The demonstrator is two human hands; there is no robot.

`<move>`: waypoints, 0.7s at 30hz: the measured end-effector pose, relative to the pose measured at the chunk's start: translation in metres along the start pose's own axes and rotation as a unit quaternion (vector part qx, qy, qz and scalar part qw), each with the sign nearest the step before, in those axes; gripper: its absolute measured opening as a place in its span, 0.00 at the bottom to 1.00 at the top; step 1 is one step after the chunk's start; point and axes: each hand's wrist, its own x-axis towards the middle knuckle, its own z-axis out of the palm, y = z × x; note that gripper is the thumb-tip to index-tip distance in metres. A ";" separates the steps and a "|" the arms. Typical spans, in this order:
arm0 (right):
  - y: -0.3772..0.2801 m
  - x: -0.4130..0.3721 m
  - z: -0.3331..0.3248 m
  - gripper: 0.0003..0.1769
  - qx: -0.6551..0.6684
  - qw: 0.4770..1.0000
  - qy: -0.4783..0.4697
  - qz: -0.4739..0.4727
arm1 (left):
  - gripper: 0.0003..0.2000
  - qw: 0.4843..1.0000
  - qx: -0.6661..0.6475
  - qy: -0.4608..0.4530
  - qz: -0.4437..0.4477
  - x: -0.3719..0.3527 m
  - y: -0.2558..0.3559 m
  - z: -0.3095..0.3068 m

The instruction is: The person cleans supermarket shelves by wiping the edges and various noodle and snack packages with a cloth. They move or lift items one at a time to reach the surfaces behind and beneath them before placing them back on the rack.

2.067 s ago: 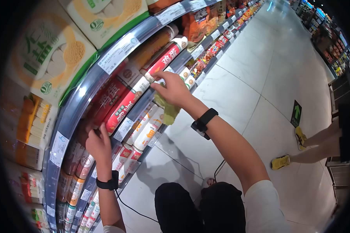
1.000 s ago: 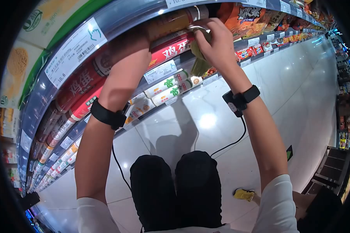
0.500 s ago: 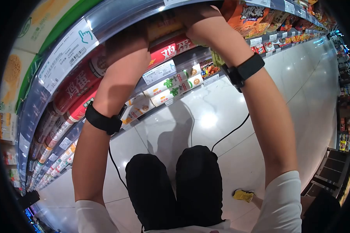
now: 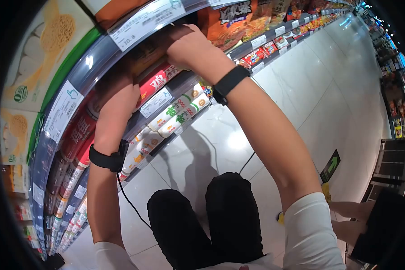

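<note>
Both of my hands reach under the overhanging shelf edge [image 4: 101,67] into a row of packets. My left hand [image 4: 118,92] is in shadow among red noodle packets [image 4: 83,128], its fingers hidden. Just right of it, a red packet with white lettering [image 4: 158,81] lies on the shelf between my hands. My right hand [image 4: 184,47] is bent at the wrist, with its knuckles near the upper shelf edge and its fingers out of sight behind the hand. I cannot tell what either hand holds. Black bands circle both wrists.
White packets with green lettering [image 4: 180,110] line the lower shelf. Orange bags [image 4: 229,22] hang at the upper right. Large white and green packages [image 4: 49,45] stand at the upper left. A bystander's legs [image 4: 351,220] show on the tiled floor [image 4: 301,103] at right. A black cable [image 4: 132,202] trails from my left wrist.
The view has shifted, so the shelf and packets sit differently in the frame. My right hand has moved left, closer to my left hand. More of the bystander shows at the right.
</note>
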 end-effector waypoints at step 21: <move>-0.027 -0.024 0.017 0.04 -0.111 0.989 -0.038 0.088 | 0.11 0.997 0.009 0.070 0.032 -0.017 -0.004 0.008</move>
